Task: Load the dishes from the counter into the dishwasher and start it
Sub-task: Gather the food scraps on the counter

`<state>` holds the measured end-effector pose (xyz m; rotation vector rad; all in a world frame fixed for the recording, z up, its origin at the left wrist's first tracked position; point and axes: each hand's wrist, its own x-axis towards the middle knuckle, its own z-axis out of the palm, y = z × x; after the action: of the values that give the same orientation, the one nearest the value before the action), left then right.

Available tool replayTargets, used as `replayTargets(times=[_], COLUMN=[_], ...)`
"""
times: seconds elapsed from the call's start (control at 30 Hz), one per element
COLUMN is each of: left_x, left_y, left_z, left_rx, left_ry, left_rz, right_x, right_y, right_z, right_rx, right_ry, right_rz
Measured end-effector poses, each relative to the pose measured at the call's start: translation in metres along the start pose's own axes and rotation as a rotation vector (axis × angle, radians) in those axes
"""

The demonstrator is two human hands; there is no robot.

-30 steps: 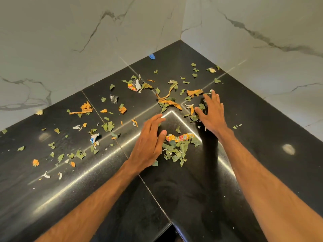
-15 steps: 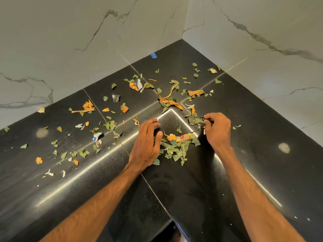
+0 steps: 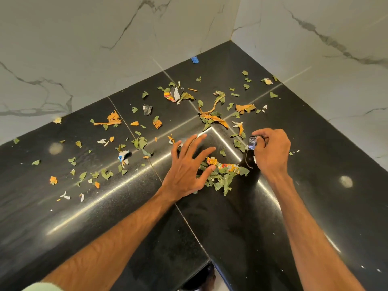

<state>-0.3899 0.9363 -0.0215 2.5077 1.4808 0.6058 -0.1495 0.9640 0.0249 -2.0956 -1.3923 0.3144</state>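
Black stone counter (image 3: 231, 227), left hand (image 3: 184, 171) splayed loose over leaf scraps (image 3: 220, 179), right hand (image 3: 273, 152) pinching small shiny scrap (image 3: 252, 141)

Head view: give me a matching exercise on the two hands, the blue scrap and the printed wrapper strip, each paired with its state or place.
1. left hand
2. right hand
3. blue scrap
4. printed wrapper strip

A. lies close to the wall, far from both hands
B. fingers spread, grips nothing
C. pinches a small shiny scrap
D. lies on the leaf pile between the hands

Pairs: 1-B, 2-C, 3-A, 4-D
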Motion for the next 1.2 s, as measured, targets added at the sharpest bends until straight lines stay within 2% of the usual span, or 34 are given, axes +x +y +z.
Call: replayTargets(times=[0.17, 0.33, 0.6, 0.7, 0.8, 0.9, 1.0, 1.07, 1.2], left_x=[0.0, 0.02, 0.048, 0.049, 0.048, 0.046, 0.041, 0.036, 0.024], left_y=[0.0, 0.012, 0.018, 0.017, 0.009, -0.007, -0.028, -0.039, -0.056], left_z=[0.0, 0.005, -0.008, -0.01, -0.022, -0.037, -0.045, -0.048, -0.051], left_rx=[0.057, 0.09, -0.075, -0.157, -0.301, -0.392, -0.415, -0.417, -0.436], left_ry=[0.009, -0.123, -0.214, -0.173, -0.087, -0.012, 0.008, 0.017, 0.024], left_rz=[0.112, 0.229, 0.173, 0.136, 0.031, -0.098, -0.202, -0.241, -0.299], right_x=[-0.022, -0.026, -0.005, 0.009, 0.025, 0.039, 0.056, 0.067, 0.075], right_y=[-0.008, 0.004, -0.006, -0.018, -0.037, -0.062, -0.088, -0.1, -0.11], right_z=[-0.008, 0.006, 0.017, 0.014, 0.01, 0.017, 0.036, 0.049, 0.071], right_rx=[0.113, 0.183, 0.258, 0.298, 0.249, 0.054, -0.188, -0.299, -0.351], right_ry=[0.093, 0.12, 0.048, -0.027, -0.174, -0.36, -0.47, -0.529, -0.661], right_rz=[-0.022, 0.001, -0.037, -0.04, -0.105, -0.276, -0.425, -0.461, -0.483])
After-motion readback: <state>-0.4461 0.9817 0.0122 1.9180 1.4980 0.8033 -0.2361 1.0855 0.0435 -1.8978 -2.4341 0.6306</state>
